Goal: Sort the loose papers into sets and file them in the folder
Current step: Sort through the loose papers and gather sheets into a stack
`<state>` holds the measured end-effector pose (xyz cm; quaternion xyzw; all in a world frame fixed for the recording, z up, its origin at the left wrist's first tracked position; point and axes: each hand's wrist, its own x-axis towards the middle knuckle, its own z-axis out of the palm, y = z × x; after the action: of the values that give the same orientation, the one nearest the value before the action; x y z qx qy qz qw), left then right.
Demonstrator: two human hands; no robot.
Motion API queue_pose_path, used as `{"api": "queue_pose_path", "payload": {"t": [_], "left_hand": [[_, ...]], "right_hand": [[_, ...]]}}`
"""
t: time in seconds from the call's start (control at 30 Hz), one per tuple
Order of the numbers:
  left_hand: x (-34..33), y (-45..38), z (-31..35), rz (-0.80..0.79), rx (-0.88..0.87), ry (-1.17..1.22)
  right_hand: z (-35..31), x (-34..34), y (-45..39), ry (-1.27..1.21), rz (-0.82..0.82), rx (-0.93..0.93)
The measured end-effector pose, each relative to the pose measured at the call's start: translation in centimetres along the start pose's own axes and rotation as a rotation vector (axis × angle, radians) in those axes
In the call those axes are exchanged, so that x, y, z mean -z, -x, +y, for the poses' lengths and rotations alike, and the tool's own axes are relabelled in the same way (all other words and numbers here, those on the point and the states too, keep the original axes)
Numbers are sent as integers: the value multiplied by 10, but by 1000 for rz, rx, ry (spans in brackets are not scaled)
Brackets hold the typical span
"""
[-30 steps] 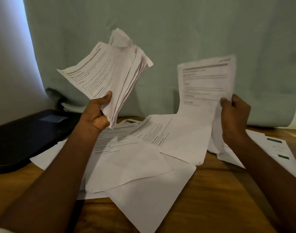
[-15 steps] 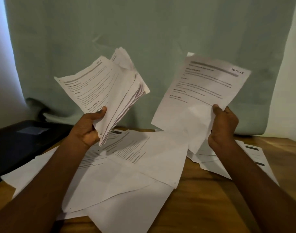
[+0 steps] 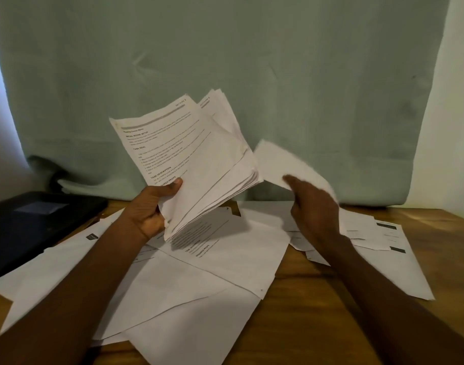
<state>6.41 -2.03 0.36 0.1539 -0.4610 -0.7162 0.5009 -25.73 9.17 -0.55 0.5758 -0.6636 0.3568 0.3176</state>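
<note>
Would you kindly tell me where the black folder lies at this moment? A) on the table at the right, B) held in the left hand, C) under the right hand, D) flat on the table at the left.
D: the black folder lies flat at the left of the wooden table, apart from both hands.

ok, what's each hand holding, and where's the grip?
Left hand grips the thick stack of white printed papers at its lower left corner, thumb on top. Right hand holds a blurred single white sheet by its lower edge; exact grip unclear.
</note>
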Motion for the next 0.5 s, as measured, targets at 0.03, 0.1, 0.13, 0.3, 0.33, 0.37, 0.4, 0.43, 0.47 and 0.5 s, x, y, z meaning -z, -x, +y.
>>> {"api": "queue_pose_path", "payload": {"t": [0.03,0.1,0.13,0.3,0.33,0.37,0.4,0.43,0.47,0.5], "left_hand": [[0,-1,0,0,-9,5],[3,-3,2,19,-31,15],[5,-4,3,30,-43,17],[15,-5,10,59,-39,5],[15,-5,10,78,-43,-12],[15,-4,11,93,-55,-25],[16,-3,12,112,-72,-32],[16,-3,13,125,-87,-26],[19,-3,15,146,-104,-17],[23,-3,16,163,-119,-8]], "right_hand": [[2,-6,5,44,-213,-94],[6,-11,12,194,-583,-226],[7,-12,15,240,-685,-263],[8,-12,8,120,-762,-318],[2,-11,5,100,-712,-229],[-6,-13,4,56,-631,-119],[-17,-12,3,-48,-537,-25],[-31,-12,4,-190,-488,21],[-47,-12,7,-327,-483,38],[-63,-12,11,-416,-523,38]]}}
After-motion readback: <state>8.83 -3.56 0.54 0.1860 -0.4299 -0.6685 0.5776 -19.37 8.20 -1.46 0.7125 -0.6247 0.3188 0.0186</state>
